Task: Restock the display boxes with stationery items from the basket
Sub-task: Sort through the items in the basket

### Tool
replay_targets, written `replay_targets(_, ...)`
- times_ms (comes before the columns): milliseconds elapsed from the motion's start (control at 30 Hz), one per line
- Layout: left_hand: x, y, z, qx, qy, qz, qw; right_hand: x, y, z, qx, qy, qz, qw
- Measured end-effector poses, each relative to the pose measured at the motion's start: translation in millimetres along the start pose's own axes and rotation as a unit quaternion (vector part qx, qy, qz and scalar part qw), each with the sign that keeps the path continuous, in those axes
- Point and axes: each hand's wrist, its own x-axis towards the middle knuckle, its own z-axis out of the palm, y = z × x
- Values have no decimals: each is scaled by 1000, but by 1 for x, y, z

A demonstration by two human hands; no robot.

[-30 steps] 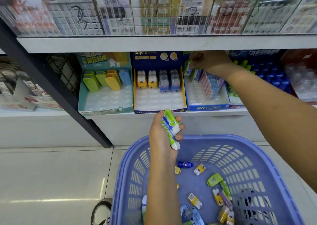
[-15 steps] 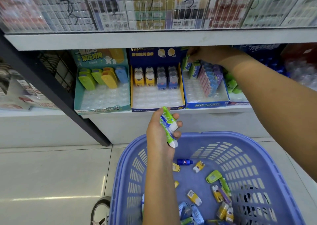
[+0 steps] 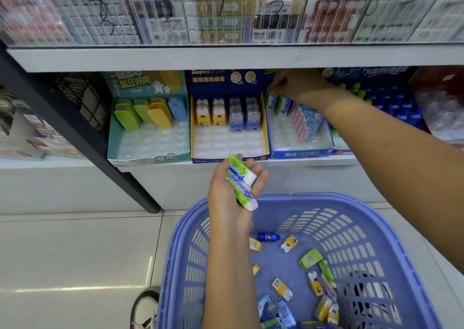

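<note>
Shop shelf (image 3: 313,161) with a row of cardboard display boxes on it, and a purple basket (image 3: 326,197) sitting low in front with loose bits of stationery in the bottom. Looks like we're mid-restock on the blue display box (image 3: 301,153). The right hand (image 3: 296,84) is reaching deep in under the upper shelf, wrist bent down, fingertips (image 3: 272,90) curled right onto the top of the standing erasers (image 3: 272,104) at the back left corner. Can't tell if they're pinching one or just pushing it home, it's too small and shadowy. The left hand (image 3: 233,190) is parked above the near rim of the basket, palm turned up-ish, fingers loosely wrapped round two green erasers (image 3: 242,185) stacked along them, thumb side out of sight. So my guess is that one eraser is going in now and these two are next. That means freeing the right hand, taking an eraser off the left fingers, and slotting it upright in the empty tray pockets just in front of those fingertips.
</note>
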Motion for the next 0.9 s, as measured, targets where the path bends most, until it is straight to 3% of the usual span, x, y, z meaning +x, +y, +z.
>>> replay_targets(100, -3, 1, 2, -35, -10, 13, 999, -19, -16, 2, -12, 71, -2, 997)
replay_targets(167, -3, 2, 3, -47, -2, 27, 999, -49, -32, 4, 60, 107, -6, 992)
replay_targets(267, -4, 1, 5, -53, 4, 47, 998, -107, -61, 13, 244, -31, -19, 969)
replay_targets(367, -8, -2, 8, -44, 4, 61, 997, -145, -78, 29, 272, -145, 14, 951)
replay_targets(467, -13, -3, 9, -24, -5, 80, 997, -162, -80, 37, 292, -125, 50, 947)
replay_targets(633, -17, -6, 10, 105, -4, 108, 989, -178, -79, 40, 350, -146, 52, 924)
replay_targets(733, -20, -9, 15, 76, -31, 124, 989, -177, -73, 34, 350, -164, 56, 921)
replay_targets(800, -17, -8, 16, 77, -37, 155, 984, -173, -65, 26, 356, -138, 44, 923)
replay_targets(900, -15, -5, 13, 114, -41, 176, 977, -152, -48, 8, 378, -4, 42, 925)
